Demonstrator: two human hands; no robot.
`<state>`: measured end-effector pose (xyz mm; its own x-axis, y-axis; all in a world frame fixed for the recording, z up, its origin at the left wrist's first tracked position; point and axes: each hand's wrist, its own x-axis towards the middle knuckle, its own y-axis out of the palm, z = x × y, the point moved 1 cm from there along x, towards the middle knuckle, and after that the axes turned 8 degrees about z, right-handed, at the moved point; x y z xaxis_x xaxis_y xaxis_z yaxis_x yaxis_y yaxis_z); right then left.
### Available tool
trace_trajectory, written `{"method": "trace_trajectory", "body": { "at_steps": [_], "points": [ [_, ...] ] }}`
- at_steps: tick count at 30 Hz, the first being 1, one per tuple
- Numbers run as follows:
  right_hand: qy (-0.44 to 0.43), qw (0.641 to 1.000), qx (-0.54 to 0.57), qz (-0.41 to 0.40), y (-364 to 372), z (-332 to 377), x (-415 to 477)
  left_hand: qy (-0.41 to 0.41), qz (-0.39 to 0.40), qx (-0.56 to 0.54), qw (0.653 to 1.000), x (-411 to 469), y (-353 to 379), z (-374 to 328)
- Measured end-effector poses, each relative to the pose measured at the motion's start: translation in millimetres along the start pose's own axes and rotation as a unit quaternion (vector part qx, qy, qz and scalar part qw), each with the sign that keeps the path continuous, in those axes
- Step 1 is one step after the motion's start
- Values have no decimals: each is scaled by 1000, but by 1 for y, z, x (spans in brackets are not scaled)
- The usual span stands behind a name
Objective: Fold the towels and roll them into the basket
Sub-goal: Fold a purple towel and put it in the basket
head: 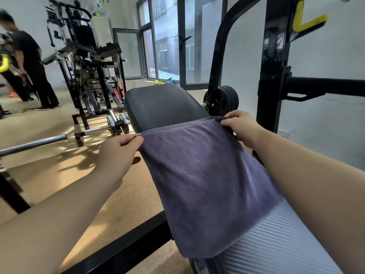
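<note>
A dark purple-grey towel [203,180] lies folded along the padded black bench [164,103], its near fold hanging over the bench's left side. My left hand [118,153] pinches the towel's far left corner. My right hand [243,125] pinches its far right corner, and the far edge is stretched between them. No basket is in view.
A black rack upright [274,62] and a weight plate [223,99] stand right of the bench. A steel barbell [39,141] lies on the floor at left. A black frame bar [122,248] crosses below. A person [29,62] stands at far left by a multi-gym machine [88,66].
</note>
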<state>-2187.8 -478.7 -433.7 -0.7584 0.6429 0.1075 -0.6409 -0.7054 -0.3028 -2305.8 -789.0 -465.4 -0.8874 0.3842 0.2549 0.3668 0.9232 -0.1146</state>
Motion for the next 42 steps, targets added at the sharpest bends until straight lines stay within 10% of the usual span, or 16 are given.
{"method": "trace_trajectory", "body": {
  "at_steps": [42],
  "points": [
    [-130, 981, 120, 83, -63, 129, -218, 48, -67, -118, 990, -164, -98, -149]
  ]
}}
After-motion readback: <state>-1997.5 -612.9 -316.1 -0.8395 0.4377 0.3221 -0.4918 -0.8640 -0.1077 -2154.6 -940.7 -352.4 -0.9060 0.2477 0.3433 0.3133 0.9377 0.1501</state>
